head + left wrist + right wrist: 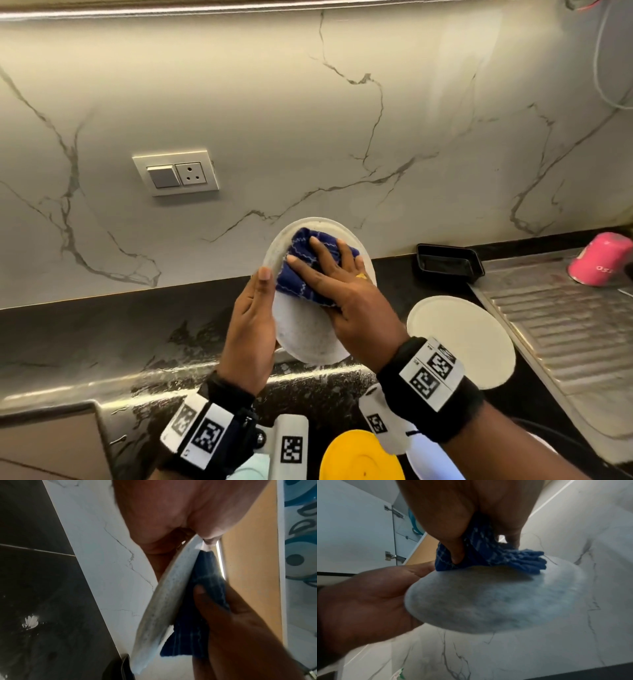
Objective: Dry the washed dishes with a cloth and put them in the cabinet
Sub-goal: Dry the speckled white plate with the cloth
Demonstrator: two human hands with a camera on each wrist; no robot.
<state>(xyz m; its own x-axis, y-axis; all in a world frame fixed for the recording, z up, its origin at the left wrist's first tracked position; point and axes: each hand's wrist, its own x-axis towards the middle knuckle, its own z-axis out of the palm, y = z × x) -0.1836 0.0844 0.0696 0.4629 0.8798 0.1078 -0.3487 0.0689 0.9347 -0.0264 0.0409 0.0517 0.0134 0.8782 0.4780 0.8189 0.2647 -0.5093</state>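
Two plates [460, 339] — black countertop [102, 342], marble backsplash [308, 120]

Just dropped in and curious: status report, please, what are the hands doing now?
Left hand holds speckled plate by its edge, tilted. Right hand presses blue cloth on plate face. Second plate waits on counter; nothing in the way.

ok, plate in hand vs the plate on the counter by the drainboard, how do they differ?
The held plate is tilted up off the counter; the counter plate lies flat. The left hand grips the held plate's edge while the right hand presses a blue cloth on it; nothing touches the counter plate. The held plate looks grey-speckled, the counter plate plain cream. Both are round and similar in size.
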